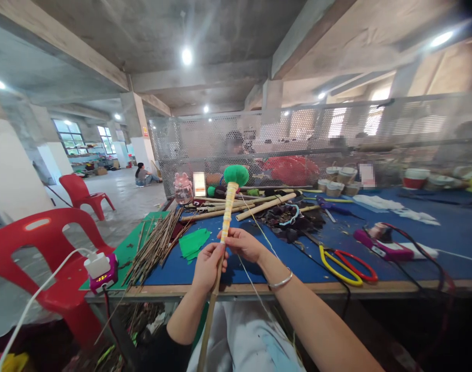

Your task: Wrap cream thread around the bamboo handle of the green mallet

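Observation:
I hold a long bamboo stick [210,315] upright in front of me. Its upper part is wound with pale cream tape [228,209] and it ends in a green fuzzy ball [236,175]. My left hand [207,266] is wrapped round the stick below the wound part. My right hand [241,243] pinches the stick at the lower end of the winding. A thin pale string [259,230] runs from the stick past my right wrist, which wears a silver bangle [281,282].
The blue-topped table [414,268] carries a bundle of thin sticks [154,243], green felt pieces [193,243], bamboo rods [265,205], yellow and red scissors [346,264] and a pink glue gun [383,247]. Red plastic chairs [61,258] stand left. A mesh screen [298,137] has people behind it.

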The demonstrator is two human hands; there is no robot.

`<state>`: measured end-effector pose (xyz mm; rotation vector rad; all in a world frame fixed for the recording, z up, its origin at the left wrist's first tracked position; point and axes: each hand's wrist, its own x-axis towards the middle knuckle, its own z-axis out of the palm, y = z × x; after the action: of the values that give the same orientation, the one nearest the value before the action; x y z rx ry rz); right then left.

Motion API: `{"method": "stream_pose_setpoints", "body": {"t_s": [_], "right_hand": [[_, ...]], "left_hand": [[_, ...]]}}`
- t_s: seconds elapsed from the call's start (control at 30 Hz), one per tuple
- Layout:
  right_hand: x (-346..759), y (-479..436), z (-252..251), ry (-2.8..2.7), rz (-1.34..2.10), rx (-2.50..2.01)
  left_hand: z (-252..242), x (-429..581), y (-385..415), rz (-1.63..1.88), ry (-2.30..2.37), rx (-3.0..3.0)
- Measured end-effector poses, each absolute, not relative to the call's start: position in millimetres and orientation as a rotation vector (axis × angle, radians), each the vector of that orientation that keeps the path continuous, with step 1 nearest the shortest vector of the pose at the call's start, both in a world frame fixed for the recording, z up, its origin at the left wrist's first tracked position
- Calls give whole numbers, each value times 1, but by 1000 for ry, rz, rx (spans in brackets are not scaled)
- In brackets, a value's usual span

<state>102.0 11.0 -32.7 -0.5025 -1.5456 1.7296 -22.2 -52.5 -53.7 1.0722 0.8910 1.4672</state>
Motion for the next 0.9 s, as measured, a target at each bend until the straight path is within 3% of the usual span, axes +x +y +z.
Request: {"method": "stream_pose_setpoints", "body": {"t_s": [0.27,0.57,0.7,0.9], "right_hand": [[102,12,-33,-1537,1583,-580],[99,7,-27,-1552,1609,-558],[98,10,-30,-1504,1522,-578],[98,10,-32,-1529,1696,-535]], "left_hand": [[-57,-15,-54,1653,1115,1240],[-51,-19,-57,1460,1034,1140],[-54,-17,-53,1548,1072,1186],[-54,-22,-53,1526,936,1092]]}}
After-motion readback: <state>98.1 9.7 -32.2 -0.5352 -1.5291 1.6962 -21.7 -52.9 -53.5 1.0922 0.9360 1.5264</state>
